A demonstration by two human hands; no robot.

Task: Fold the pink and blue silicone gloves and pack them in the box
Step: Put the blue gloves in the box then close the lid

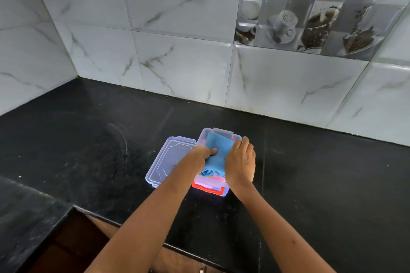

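— Two hands? Left to right.
— Clear ribbed lid (165, 160) at nine o'clock; left hand (200, 153) and right hand (240, 159) clutch the soft folded blue glove (218, 145) over pink glove (216, 176) inside the translucent box (209, 189) on speckled black counter (88, 139).

A black speckled table (88, 139) runs into the corner, backed by white marble-veined wall tiles (177, 28). Up right sits a grey picture tile (310, 10) showing coffee cups and cake.

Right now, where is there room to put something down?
Bare counter right of the box, a big patch left of the lid, and a strip behind by the wall. The box is crowded: both hands press the blue glove.
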